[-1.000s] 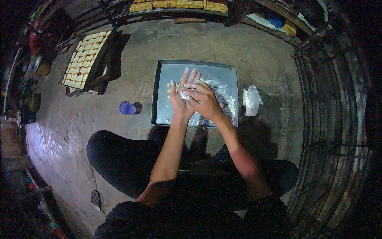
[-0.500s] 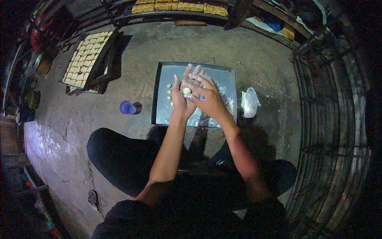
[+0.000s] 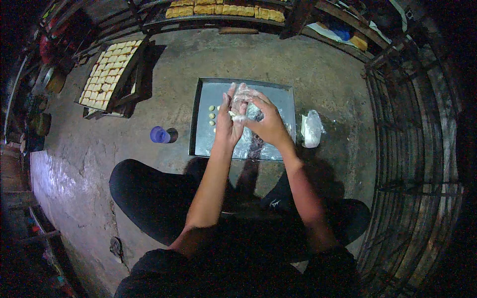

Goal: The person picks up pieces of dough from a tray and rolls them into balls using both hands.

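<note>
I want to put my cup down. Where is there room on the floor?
Bare concrete floor lies between the metal tray and the back shelf, and around the purple cup. The tray's right half is crowded by both hands; a white bag hugs its right edge.

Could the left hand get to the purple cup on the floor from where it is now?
Probably yes. The purple cup stands alone on the bare floor just left of the metal tray, with nothing between it and the left hand. That hand is pressed with the right hand around a dough piece, so it would need freeing first.

A rough grey concrete floor (image 3: 318, 64), dusted white in places, fills the dim room. Wooden racks (image 3: 223, 17) and a wire frame (image 3: 412, 149) stand around its dark edges.
</note>
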### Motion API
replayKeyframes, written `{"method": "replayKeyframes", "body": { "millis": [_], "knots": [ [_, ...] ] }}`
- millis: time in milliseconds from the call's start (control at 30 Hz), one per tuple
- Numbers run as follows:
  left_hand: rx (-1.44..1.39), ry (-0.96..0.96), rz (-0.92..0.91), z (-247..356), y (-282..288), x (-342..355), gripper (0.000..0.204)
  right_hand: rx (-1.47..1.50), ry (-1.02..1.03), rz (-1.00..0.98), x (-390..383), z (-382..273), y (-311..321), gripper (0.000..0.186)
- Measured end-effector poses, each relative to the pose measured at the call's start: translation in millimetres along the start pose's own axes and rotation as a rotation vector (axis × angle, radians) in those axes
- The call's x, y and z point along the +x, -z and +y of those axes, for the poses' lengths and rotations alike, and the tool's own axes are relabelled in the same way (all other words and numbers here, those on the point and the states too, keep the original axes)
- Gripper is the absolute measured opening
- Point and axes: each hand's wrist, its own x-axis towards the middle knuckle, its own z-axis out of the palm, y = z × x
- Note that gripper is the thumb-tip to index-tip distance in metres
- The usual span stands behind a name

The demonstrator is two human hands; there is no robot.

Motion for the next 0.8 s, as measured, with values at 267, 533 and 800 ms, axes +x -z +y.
{"method": "replayKeyframes", "body": {
  "millis": [267,533,800],
  "knots": [
    [0.107,-0.104,0.027,-1.7,6.3,2.0,0.053,-0.015,-0.209,0.153,-2.9,-2.7,-4.0,0.016],
    [-0.069,-0.043,0.154,-6.7,10.2,6.6,0.050,-0.228,-0.119,0.336,-14.6,42.6,-13.0,0.025],
    [-0.069,-0.018,0.201,-7.1,10.3,1.3,0.049,-0.153,-0.390,0.275,-9.3,42.8,-5.8,0.028]
  ]
}}
